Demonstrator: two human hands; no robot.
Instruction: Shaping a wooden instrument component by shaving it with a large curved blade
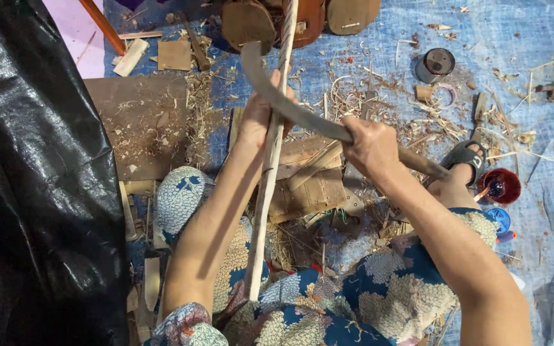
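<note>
1. my left hand (259,115) is wrapped around the long pale wooden stick (270,160), fingers closed on its upper part; the stick runs from my lap up past the hand, steeply tilted, so its length lies in front of me and the hand steadies it against the blade.
2. my right hand (370,146) is closed on the handle of the curved knife (277,96), fingers fully curled with no gap showing; the dark handle end sticks out behind the hand toward my foot.
3. the knife's curved blade crosses in front of the stick just beside my left hand, its tip rising beyond it; whether the edge is touching the wood at the crossing i cannot tell.
4. i sit on the floor, on a blue tarp (520,38), knees apart in patterned cloth, so the stick's lower end rests between my legs.
5. wood shavings (354,102) lie scattered thickly on the tarp around the hands, with flat wooden boards (309,186) beneath the working spot.
6. a brown board (139,122) dusted with chips lies to my left, beside a black plastic sheet (40,179).
7. near my sandalled foot (464,157) stand a small red bowl (501,186) and a round dark lid (437,63), well apart from the stick.
</note>
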